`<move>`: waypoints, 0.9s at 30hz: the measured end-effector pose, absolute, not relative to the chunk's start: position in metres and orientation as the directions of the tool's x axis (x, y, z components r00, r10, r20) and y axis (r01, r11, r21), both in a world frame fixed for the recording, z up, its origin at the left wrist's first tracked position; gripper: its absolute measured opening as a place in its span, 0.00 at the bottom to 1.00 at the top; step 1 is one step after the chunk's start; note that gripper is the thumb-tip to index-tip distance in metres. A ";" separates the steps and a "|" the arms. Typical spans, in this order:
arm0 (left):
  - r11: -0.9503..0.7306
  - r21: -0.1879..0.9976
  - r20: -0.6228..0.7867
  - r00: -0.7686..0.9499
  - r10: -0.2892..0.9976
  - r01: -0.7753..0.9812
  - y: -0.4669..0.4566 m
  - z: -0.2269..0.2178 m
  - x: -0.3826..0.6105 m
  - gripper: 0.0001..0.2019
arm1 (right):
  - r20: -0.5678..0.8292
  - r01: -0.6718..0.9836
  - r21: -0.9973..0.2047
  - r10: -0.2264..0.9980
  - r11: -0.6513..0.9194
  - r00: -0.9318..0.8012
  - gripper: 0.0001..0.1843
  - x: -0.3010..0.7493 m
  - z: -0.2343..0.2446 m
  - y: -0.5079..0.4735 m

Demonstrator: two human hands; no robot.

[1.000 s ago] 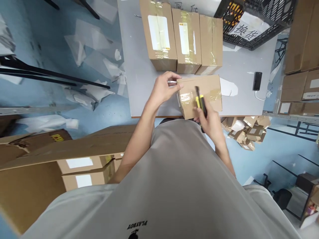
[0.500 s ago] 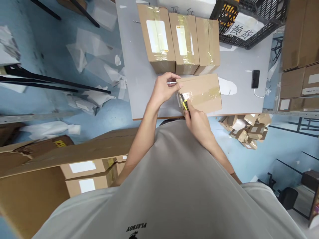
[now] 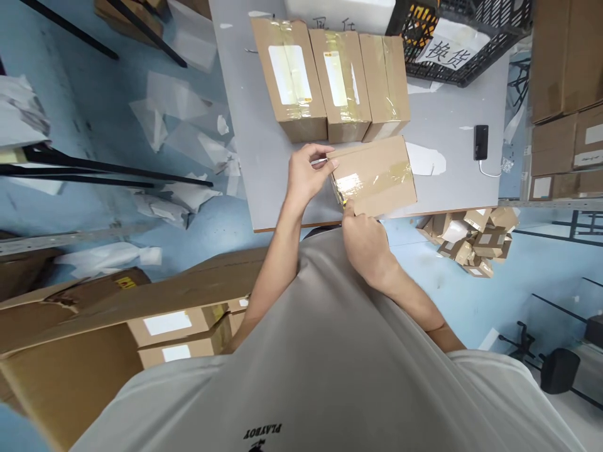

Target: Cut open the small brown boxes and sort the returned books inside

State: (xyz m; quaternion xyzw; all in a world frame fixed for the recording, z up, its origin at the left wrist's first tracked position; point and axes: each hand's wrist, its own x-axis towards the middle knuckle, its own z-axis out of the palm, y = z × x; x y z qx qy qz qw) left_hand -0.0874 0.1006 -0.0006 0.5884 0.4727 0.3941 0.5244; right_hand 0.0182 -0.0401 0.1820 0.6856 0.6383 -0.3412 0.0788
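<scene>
A taped cardboard box [image 3: 381, 179] lies on the table near its front edge, slightly askew. My left hand [image 3: 305, 172] grips its far left corner, thumb on the top face and fingers curled at the end. My right hand [image 3: 370, 245] is closed around a yellow-and-black utility knife [image 3: 345, 203], held at the near left corner of the box. Most of the knife is hidden by the hand, and its blade cannot be made out. Clear tape shines across the top of the box.
Three taped cartons [image 3: 340, 88] stand in a row behind the box. A black crate [image 3: 464, 75] with a paper sign is at the back right, and a phone [image 3: 481, 142] with a cable lies right. An open large carton [image 3: 70, 376] holding boxes stands at lower left.
My right hand has drawn the knife toward me along the left end of the box, and less of the knife shows. My left hand keeps its hold at the corner.
</scene>
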 end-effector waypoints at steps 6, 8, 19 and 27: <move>0.007 0.988 -0.042 0.223 0.974 0.157 0.098 0.002 -0.087 0.12 | -0.620 0.949 -0.182 0.780 -0.256 0.091 0.32 0.010 0.190 -0.028; 0.013 0.989 -0.045 0.212 0.976 0.148 0.097 0.002 -0.086 0.13 | -0.649 0.957 -0.165 0.757 -0.239 0.077 0.32 0.009 0.191 -0.038; 0.017 0.993 -0.032 0.134 0.990 0.116 0.073 -0.001 -0.079 0.27 | -0.240 0.787 -0.332 0.853 -0.520 0.463 0.28 0.126 0.169 -0.066; -0.039 0.967 0.048 -0.030 0.998 0.252 0.054 0.005 -0.050 0.33 | -0.322 0.479 -0.584 0.729 -0.656 0.604 0.20 0.194 0.105 -0.061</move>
